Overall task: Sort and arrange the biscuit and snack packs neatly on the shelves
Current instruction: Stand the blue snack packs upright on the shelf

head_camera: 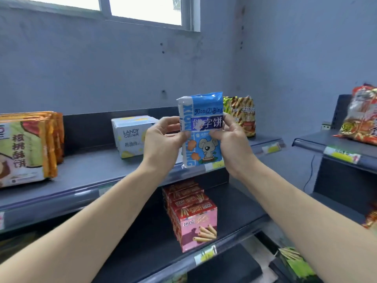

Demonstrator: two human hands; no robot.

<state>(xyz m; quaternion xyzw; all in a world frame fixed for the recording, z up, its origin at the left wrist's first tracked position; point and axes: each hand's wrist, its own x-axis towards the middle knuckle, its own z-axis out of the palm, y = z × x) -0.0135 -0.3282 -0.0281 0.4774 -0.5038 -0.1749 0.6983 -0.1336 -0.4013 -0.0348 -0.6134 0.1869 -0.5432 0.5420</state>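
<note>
The blue koala biscuit pack (pixel 201 129) is gripped at mid-height from both sides, left hand (pixel 163 140) on its left edge, right hand (pixel 232 139) on its right edge, fingers closed on the wrapper. It is held upright in the air, long axis vertical, printed face toward the camera, probably so the label can be read before placing. Just behind the hands the upper shelf (pixel 95 166) is seen; the white box (pixel 132 135) sits beyond the left hand, striped bags (pixel 242 115) beyond the right. Below the hands pink boxes (pixel 193 215) are stacked on the lower shelf.
</note>
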